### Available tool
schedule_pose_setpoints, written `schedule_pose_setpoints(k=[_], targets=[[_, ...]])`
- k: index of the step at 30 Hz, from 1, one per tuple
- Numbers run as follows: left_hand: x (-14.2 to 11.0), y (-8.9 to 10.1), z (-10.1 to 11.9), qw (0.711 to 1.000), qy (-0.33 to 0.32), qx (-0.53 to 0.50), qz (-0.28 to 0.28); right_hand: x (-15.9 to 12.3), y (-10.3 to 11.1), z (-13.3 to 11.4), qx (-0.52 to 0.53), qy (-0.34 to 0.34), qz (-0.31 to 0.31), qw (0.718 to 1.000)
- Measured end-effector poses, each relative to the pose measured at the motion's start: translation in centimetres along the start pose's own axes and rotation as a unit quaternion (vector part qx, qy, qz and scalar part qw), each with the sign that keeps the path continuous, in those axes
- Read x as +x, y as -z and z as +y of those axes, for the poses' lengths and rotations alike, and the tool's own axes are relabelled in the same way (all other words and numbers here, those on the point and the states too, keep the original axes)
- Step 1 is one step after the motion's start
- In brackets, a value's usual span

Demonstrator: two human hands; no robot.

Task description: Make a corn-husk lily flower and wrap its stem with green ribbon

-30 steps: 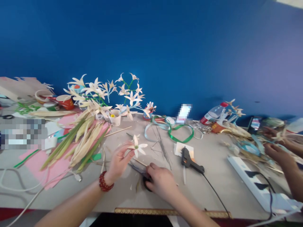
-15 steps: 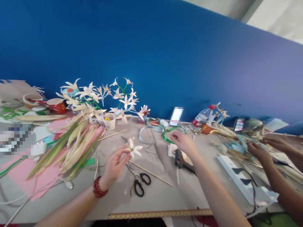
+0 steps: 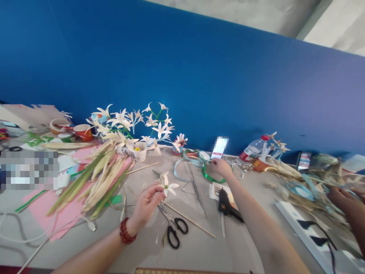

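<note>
My left hand (image 3: 148, 201) pinches a white flower (image 3: 171, 188) with pale pointed petals and a green centre, held above the table. A red beaded bracelet circles that wrist. To the right, my right hand (image 3: 222, 168) reaches forward with its fingers closed at the upper edge of the green ribbon (image 3: 204, 173) loop, just below a phone (image 3: 219, 147); the fingertips partly hide the ribbon. Scissors (image 3: 173, 228) with black handles lie partly spread below the flower, beside a thin wooden stick (image 3: 196, 224). Under my right forearm rests a black glue gun (image 3: 224, 201).
Corn husks (image 3: 99, 179) lie on pink paper (image 3: 42, 213) at left. Husk flowers (image 3: 122, 118) stand near a white cup (image 3: 139, 152). Thin wires (image 3: 196, 186), a bottle (image 3: 253, 149) and a white power strip (image 3: 299, 224) are also here. Another person's hand (image 3: 340, 199) works at far right.
My right hand has let go of the scissors and moved forward to the green ribbon, staying there over the last half second. My left hand keeps holding the flower. The view has shifted.
</note>
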State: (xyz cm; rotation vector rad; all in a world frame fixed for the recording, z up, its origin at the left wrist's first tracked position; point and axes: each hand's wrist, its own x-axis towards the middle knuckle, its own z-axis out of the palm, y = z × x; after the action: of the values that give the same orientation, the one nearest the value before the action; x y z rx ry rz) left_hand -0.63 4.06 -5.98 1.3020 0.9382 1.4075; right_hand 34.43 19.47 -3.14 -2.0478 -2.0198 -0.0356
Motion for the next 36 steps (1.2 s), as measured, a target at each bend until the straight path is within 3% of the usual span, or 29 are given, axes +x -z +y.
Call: schedule_pose_setpoints(k=[4, 7, 9, 10, 12, 14, 15, 17, 19, 21, 24, 27, 29, 34, 36], targets=[[0.0, 0.0, 0.0, 0.995, 0.071, -0.074, 0.006, 0.6, 3.4, -1.3, 0.040, -0.006, 0.124, 0.991], [0.0, 0.2, -0.1, 0.992, 0.074, -0.092, 0.032, -1.1, 7.7, -5.3, 0.107, 0.023, 0.223, 0.969], [0.1, 0.3, -0.1, 0.992, 0.060, -0.095, 0.062, -4.2, 10.8, -9.1, 0.322, 0.143, 0.274, 0.895], [0.2, 0.4, -0.1, 0.991, 0.048, -0.094, 0.077, -6.3, 12.2, -11.0, 0.397, 0.201, 0.253, 0.859], [0.4, 0.6, -0.1, 0.989, 0.026, -0.097, 0.108, -10.7, 14.2, -14.5, 0.484, 0.334, 0.143, 0.796], [0.6, 0.8, 0.1, 0.986, 0.012, -0.101, 0.130, -14.5, 14.4, -16.8, 0.521, 0.466, 0.037, 0.714], [0.7, 0.9, 0.3, 0.986, 0.007, -0.098, 0.136, -15.9, 13.8, -17.4, 0.514, 0.489, -0.010, 0.705], [0.8, 1.0, 0.5, 0.987, -0.002, -0.083, 0.141, -17.8, 11.5, -17.6, 0.496, 0.434, -0.049, 0.751], [0.8, 1.0, 0.6, 0.988, -0.007, -0.067, 0.137, -18.8, 8.4, -17.0, 0.492, 0.312, -0.082, 0.809], [0.8, 0.8, 0.5, 0.989, -0.001, -0.069, 0.128, -19.3, 5.6, -16.0, 0.506, 0.210, -0.111, 0.829], [0.6, 0.5, 0.3, 0.990, 0.022, -0.087, 0.106, -19.8, 2.9, -14.6, 0.442, 0.181, -0.144, 0.867], [0.3, 0.3, 0.1, 0.991, 0.039, -0.094, 0.088, -20.0, 1.9, -12.7, 0.282, 0.189, -0.108, 0.934], [0.2, 0.2, 0.0, 0.991, 0.048, -0.091, 0.081, -20.1, 1.7, -10.5, 0.210, 0.154, -0.059, 0.964], [-0.1, 0.1, -0.5, 0.991, 0.058, -0.108, 0.057, -20.2, 2.0, -1.3, 0.113, 0.051, 0.048, 0.991], [-0.2, 0.0, -0.7, 0.991, 0.062, -0.105, 0.049, -20.1, 2.0, 2.1, 0.056, 0.015, 0.037, 0.998]])
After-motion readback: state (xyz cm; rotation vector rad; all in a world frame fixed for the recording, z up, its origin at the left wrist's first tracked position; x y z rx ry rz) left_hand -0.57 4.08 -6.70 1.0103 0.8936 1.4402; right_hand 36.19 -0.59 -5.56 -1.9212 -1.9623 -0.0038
